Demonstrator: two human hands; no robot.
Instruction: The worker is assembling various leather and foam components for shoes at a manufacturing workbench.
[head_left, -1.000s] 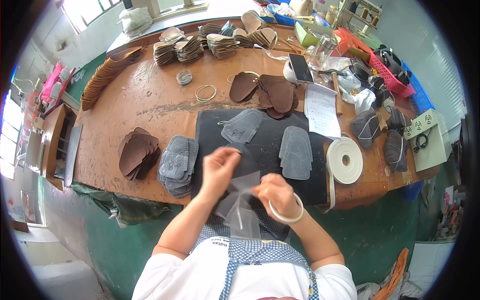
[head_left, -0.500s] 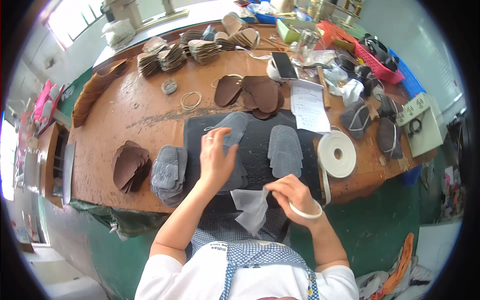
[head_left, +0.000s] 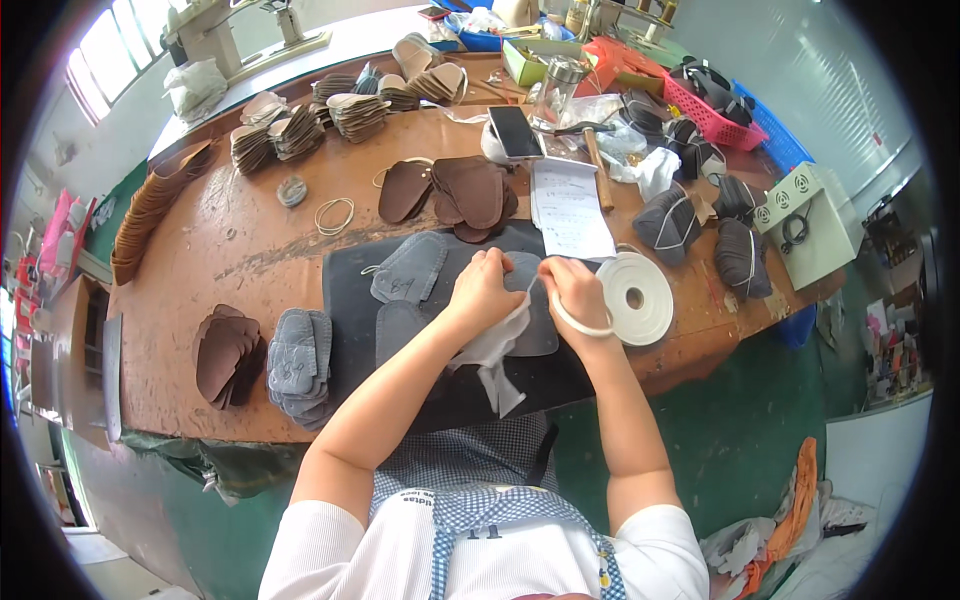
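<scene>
Over the black mat (head_left: pixel 345 262), my left hand (head_left: pixel 487 292) and my right hand (head_left: pixel 577 298) are close together, fingertips pinched. A thin, whitish translucent sheet (head_left: pixel 495 347) hangs crumpled from my left hand, its lower end drooping toward the mat's front edge. Its upper edge seems to run to my right fingertips. Beneath my hands lies a grey shoe-shaped piece (head_left: pixel 535 340), partly covered by them. Another grey piece (head_left: pixel 410 268) with handwritten marks and a further grey piece (head_left: pixel 398 330) lie left of my left forearm. My right wrist wears a pale bangle.
Left of the mat stand a grey stack (head_left: pixel 298 362) and a brown stack (head_left: pixel 228 355) of cut pieces. A white tape roll (head_left: pixel 636 298) lies by my right hand. Farther back are brown pieces (head_left: pixel 470 190), a written sheet (head_left: pixel 570 215), a phone (head_left: pixel 514 132) and a hammer (head_left: pixel 598 170).
My left hand has moved right and down onto the whitish sheet. My right hand has gone up and forward with the sheet. The whole view has shifted a little.
</scene>
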